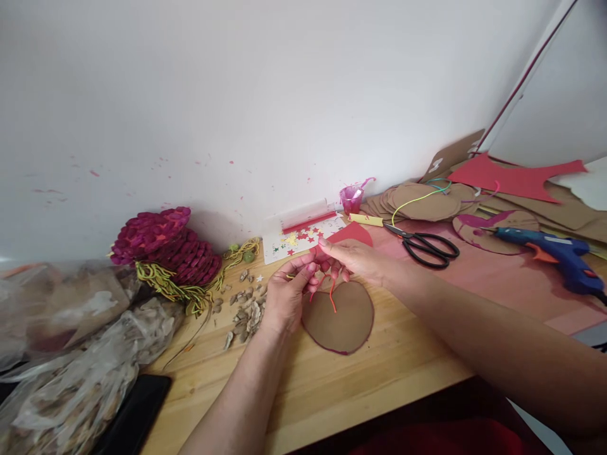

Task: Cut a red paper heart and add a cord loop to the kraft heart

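My left hand [287, 294] and my right hand [348, 258] meet above the top of a brown cardboard heart [339, 319] with a dark purple edge. Between their pinched fingers is an orange-red cord [333, 300], whose ends hang down over the heart. The heart lies flat on the wooden table. Just behind my right hand is a piece of red paper [355, 235]. Loose shells [249, 319] are scattered to the left of my left hand.
Black-handled scissors [429, 248] and a blue glue gun [552, 249] lie right. Behind stand a pink-stained cup [351, 199] and a white sheet with paper stars [272, 251]. A magenta shell-covered object [175, 246] and plastic bags [90, 373] are left.
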The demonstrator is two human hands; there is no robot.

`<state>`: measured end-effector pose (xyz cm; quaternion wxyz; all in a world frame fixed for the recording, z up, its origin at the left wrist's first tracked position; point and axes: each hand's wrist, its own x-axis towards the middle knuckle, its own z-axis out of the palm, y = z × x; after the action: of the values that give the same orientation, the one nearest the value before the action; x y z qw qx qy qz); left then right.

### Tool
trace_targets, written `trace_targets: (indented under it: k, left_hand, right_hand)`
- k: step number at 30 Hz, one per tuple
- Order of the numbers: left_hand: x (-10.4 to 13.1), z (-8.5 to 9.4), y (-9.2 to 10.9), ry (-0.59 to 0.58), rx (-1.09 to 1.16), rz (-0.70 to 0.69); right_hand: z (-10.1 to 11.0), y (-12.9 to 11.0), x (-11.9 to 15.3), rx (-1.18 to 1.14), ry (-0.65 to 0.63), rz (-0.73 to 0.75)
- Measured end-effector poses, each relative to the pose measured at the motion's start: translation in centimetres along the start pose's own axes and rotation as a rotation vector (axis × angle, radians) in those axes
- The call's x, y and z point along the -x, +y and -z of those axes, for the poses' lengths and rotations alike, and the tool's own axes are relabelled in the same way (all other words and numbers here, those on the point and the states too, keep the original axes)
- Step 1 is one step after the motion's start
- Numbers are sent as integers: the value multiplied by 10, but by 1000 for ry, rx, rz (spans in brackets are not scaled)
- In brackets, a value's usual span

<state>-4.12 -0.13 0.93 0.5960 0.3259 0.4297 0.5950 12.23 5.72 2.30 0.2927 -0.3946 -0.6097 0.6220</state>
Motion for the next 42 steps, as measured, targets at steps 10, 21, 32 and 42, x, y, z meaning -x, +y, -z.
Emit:
trace_targets:
  k: [10,21,32,42]
  left_hand:
    - [1,-2,0,-15,-46,56]
    - [2,-1,0,-27,-62,81]
    - [0,0,-1,-26,-49,74]
    - [1,0,-2,-54,-81,100]
  right_hand:
    - [1,2,-2,-180,81,84]
    - [10,2,-2,-223,51,101]
    - [4,4,-3,-147,-84,-59]
    - [1,6,-4,-283,25,12]
